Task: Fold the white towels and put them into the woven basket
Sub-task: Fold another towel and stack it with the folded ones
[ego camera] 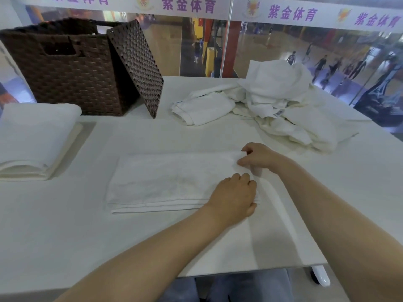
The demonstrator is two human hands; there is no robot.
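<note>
A white towel point(165, 182), folded into a long rectangle, lies flat on the white table point(65, 236) in front of me. My left hand point(235, 197) rests palm down on its near right corner, fingers curled over the edge. My right hand point(257, 156) pinches the far right corner of the same towel. The dark brown woven basket point(65, 68) stands at the back left, and its inside is hidden from me. A heap of unfolded white towels point(283, 101) lies at the back right.
The basket's woven lid point(137, 66) leans against its right side. A stack of folded white towels point(37, 138) sits at the left edge. The table's right edge runs diagonally past my right arm. A glass wall with people beyond stands behind the table.
</note>
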